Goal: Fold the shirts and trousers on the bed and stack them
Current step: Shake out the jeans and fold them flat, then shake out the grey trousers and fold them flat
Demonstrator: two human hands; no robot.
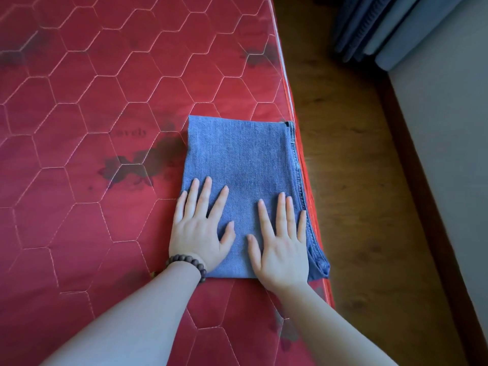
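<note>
Pressing flat a folded pair of blue jeans (237,159) at the right edge of the red mattress (105,101), left hand (202,231) and right hand (281,241) fingers spread, gripping nothing. Probably final smoothing; next, likely setting aside to start the stack.

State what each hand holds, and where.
Nothing is gripped. The left hand and right hand lie flat, fingers straight, pressing the near end of the folded jeans.
</note>
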